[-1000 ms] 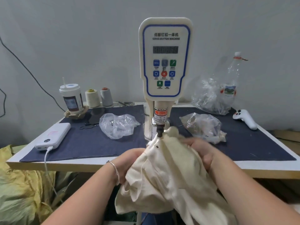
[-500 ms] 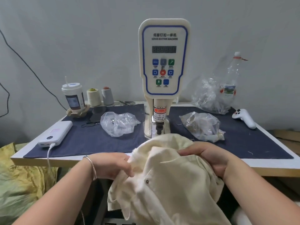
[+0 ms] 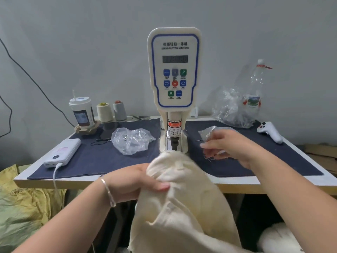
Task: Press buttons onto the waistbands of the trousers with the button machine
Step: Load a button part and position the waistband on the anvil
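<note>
Left hand (image 3: 140, 181) grips one trousers (image 3: 182, 207); right hand (image 3: 229, 147) fingers loose; two spools (image 3: 104, 112).

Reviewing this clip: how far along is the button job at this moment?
Done: no pressed button shows on the cream trousers in this view. In hand: the left hand grips the bunched waistband just in front of the button machine; the right hand reaches toward a clear plastic bag. Left: put the waistband under the press head and press.
</note>
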{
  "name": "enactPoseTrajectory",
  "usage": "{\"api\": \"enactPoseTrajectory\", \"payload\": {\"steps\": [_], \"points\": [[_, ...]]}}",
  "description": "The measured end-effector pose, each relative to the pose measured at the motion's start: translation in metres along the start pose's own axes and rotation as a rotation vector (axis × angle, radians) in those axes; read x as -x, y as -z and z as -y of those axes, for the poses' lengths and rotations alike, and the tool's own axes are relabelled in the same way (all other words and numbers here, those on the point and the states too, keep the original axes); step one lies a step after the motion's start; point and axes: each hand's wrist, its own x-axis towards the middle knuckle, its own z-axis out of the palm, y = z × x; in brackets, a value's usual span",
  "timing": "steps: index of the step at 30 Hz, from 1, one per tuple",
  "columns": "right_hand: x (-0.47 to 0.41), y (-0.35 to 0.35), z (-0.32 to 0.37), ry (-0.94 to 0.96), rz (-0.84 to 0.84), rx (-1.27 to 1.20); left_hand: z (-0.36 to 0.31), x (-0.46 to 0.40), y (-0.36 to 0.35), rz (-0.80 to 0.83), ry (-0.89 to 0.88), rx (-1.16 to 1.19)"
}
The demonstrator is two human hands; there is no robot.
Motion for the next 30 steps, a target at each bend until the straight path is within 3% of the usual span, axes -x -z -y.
{"api": "enactPoseTrajectory", "payload": {"steps": [3, 5, 7, 11, 16, 23, 30], "points": [[-0.028, 0.030, -0.053, -0.116, -0.417, 0.301, 0.023, 0.011, 0.024, -0.121, 0.032, 0.155], [-0.040, 0.044, -0.083, -0.215, -0.547, 0.530, 0.038, 0.012, 0.033, -0.288, 0.059, 0.178], [-0.053, 0.049, -0.104, -0.213, -0.553, 0.661, 0.049, 0.008, 0.039, -0.456, 0.081, 0.190], [-0.079, 0.041, -0.114, -0.094, -0.505, 0.811, 0.049, -0.010, 0.038, -0.631, 0.068, 0.116], [-0.103, 0.035, -0.114, -0.153, -0.484, 0.874, 0.043, -0.038, 0.054, -0.908, 0.051, -0.438], [-0.121, 0.038, -0.118, -0.217, -0.480, 0.891, 0.057, -0.064, 0.082, -0.847, -0.024, -0.607], [-0.121, 0.026, -0.130, -0.150, -0.604, 0.929, 0.062, -0.070, 0.090, -0.775, -0.045, -0.438]]}}
